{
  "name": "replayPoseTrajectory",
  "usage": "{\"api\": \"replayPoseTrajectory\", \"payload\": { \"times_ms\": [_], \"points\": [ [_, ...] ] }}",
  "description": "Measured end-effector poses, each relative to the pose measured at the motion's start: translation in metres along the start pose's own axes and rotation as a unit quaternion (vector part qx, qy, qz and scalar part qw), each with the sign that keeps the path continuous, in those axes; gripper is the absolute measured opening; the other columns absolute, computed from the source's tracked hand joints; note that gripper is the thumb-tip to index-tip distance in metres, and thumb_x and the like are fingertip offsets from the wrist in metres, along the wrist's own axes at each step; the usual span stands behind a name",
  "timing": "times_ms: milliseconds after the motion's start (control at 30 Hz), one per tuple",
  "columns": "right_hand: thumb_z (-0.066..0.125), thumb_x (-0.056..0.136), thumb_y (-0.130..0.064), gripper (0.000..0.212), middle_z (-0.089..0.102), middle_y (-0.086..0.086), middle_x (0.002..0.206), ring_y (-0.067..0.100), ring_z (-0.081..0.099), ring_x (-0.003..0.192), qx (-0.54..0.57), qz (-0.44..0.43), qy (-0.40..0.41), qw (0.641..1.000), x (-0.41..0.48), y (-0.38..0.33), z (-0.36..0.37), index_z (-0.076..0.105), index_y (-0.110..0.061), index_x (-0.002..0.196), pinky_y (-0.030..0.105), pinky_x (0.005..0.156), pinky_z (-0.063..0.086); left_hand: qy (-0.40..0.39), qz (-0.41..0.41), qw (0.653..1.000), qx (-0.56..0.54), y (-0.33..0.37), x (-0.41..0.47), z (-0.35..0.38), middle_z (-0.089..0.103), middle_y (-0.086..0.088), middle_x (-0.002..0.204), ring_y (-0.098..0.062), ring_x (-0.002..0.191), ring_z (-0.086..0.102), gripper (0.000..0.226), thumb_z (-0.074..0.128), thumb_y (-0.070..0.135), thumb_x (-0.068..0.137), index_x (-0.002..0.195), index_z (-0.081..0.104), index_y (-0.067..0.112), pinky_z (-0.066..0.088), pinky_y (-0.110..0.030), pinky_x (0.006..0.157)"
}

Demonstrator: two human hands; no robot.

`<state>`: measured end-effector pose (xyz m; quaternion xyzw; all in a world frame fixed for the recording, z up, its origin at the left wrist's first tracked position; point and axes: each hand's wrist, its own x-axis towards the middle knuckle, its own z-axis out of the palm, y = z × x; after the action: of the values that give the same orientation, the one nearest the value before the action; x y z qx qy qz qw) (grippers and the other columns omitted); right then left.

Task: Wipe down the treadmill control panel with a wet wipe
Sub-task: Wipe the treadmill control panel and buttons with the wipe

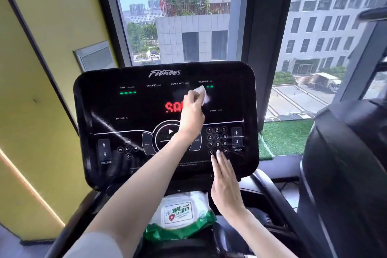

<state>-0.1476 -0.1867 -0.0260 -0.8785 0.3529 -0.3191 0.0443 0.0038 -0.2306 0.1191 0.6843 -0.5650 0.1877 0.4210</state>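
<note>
Two hands are sharing the job on the control panel (100,98), which is tilting toward the person, with a yellow wall (41,58) running along at far left. On the panel's left part a pale slanting streak (104,121) is showing above the incline buttons (104,150); whether it is moisture or a reflection I cannot tell. Moving right, the left hand (191,115) is reaching up across the middle, its fingers curling round a bunched white wet wipe (202,92) and holding it against the glass just under the heart-rate and distance labels, while partly covering the red display (172,107). The wipe is being bunched, most likely, so that the fingertips are pushing through a thicker pad. Below, nearer the person, a green and white pack of wipes (180,213) is lying in the tray under the panel, probably parked there so that a fresh sheet is within easy reach. Right of it, the right hand (225,184) is lying flat with straight fingers, holding nothing, its tips touching the panel beside the zero of the keypad (217,137), probably steadying the console against the other hand's push. Furthest right, the speed buttons (237,138) are likely waiting their turn
</note>
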Motion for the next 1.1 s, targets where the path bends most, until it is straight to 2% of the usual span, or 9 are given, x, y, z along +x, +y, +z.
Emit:
{"api": "replayPoseTrajectory", "payload": {
  "times_ms": [100, 167, 267, 433, 633, 700, 867, 1000, 1100],
  "points": [
    [0.063, 0.058, 0.017, 0.085, 0.036, 0.019, 0.146, 0.024, 0.026, 0.137, 0.005, 0.008, -0.004, 1.000, -0.005, 0.003, 0.003, 0.039, 0.002, 0.137, 0.038, 0.110, 0.020, -0.038, 0.032, 0.999, -0.011, 0.012, 0.001, 0.014, 0.049, -0.018, 0.099, -0.032, 0.084, 0.045, 0.069, 0.042, -0.028, 0.057, 0.119, 0.056, 0.000, 0.050, -0.041, 0.067],
    [0.068, 0.059, 0.012, 0.082, 0.041, 0.018, 0.143, 0.027, 0.037, 0.133, 0.009, 0.013, -0.012, 1.000, -0.008, 0.004, 0.005, 0.042, 0.001, 0.136, 0.035, 0.110, 0.029, -0.077, 0.062, 0.995, -0.013, 0.018, 0.000, 0.022, 0.050, -0.019, 0.098, -0.034, 0.083, 0.047, 0.066, 0.046, -0.028, 0.059, 0.118, 0.057, -0.002, 0.051, -0.043, 0.062],
    [0.070, 0.058, 0.009, 0.078, 0.049, 0.016, 0.135, 0.029, 0.049, 0.124, 0.010, 0.031, -0.015, 0.999, -0.011, 0.003, 0.007, 0.047, 0.000, 0.132, 0.039, 0.102, 0.041, -0.159, 0.113, 0.981, -0.006, 0.025, -0.005, 0.032, 0.049, -0.017, 0.096, -0.031, 0.082, 0.045, 0.067, 0.047, -0.028, 0.055, 0.114, 0.058, 0.001, 0.051, -0.044, 0.055],
    [0.072, 0.055, 0.007, 0.070, 0.063, 0.011, 0.115, 0.028, 0.059, 0.108, -0.015, 0.037, -0.011, 0.999, -0.017, 0.001, 0.010, 0.057, -0.002, 0.123, 0.038, 0.098, 0.043, -0.285, 0.229, 0.930, 0.042, 0.017, -0.029, 0.018, 0.052, -0.010, 0.099, -0.027, 0.091, 0.048, 0.063, 0.050, -0.022, 0.056, 0.111, 0.062, 0.006, 0.051, -0.039, 0.060],
    [0.071, 0.056, 0.010, 0.051, 0.066, 0.010, 0.102, 0.029, 0.061, 0.097, -0.033, 0.021, 0.012, 0.999, -0.014, -0.002, 0.007, 0.065, -0.001, 0.106, 0.040, 0.092, 0.050, -0.350, 0.263, 0.895, 0.082, -0.030, -0.061, -0.021, 0.059, -0.002, 0.102, -0.022, 0.100, 0.052, 0.054, 0.053, -0.015, 0.065, 0.107, 0.070, 0.014, 0.051, -0.036, 0.073],
    [0.069, 0.057, 0.012, 0.047, 0.066, 0.009, 0.097, 0.028, 0.061, 0.092, -0.040, 0.021, 0.021, 0.999, -0.012, -0.004, 0.006, 0.066, -0.001, 0.102, 0.039, 0.088, 0.051, -0.359, 0.274, 0.887, 0.093, -0.050, -0.073, -0.039, 0.060, 0.000, 0.102, -0.021, 0.098, 0.052, 0.052, 0.055, -0.015, 0.064, 0.105, 0.070, 0.014, 0.046, -0.030, 0.073],
    [0.065, 0.062, 0.013, 0.041, 0.065, 0.006, 0.087, 0.027, 0.058, 0.085, -0.055, 0.043, 0.030, 0.997, -0.008, -0.009, 0.007, 0.067, -0.002, 0.100, 0.039, 0.082, 0.051, -0.322, 0.278, 0.891, 0.161, -0.104, -0.105, -0.081, 0.058, 0.003, 0.092, -0.017, 0.086, 0.051, 0.059, 0.063, -0.015, 0.052, 0.098, 0.069, 0.021, 0.050, -0.027, 0.069],
    [0.064, 0.059, 0.013, 0.041, 0.063, 0.007, 0.081, 0.030, 0.056, 0.081, -0.063, 0.046, 0.032, 0.996, -0.006, -0.013, 0.007, 0.066, -0.002, 0.097, 0.042, 0.074, 0.050, -0.270, 0.202, 0.922, 0.189, -0.135, -0.136, -0.108, 0.058, -0.001, 0.092, -0.020, 0.083, 0.051, 0.059, 0.065, -0.017, 0.046, 0.095, 0.068, 0.016, 0.049, -0.029, 0.070],
    [0.062, 0.057, 0.015, 0.039, 0.061, 0.008, 0.076, 0.032, 0.054, 0.077, -0.051, 0.056, 0.044, 0.996, -0.001, -0.016, 0.008, 0.066, -0.002, 0.092, 0.042, 0.069, 0.047, -0.270, 0.161, 0.922, 0.227, -0.157, -0.157, -0.129, 0.057, -0.004, 0.092, -0.022, 0.082, 0.049, 0.052, 0.065, -0.015, 0.047, 0.090, 0.065, 0.014, 0.040, -0.028, 0.076]
  ]
}}
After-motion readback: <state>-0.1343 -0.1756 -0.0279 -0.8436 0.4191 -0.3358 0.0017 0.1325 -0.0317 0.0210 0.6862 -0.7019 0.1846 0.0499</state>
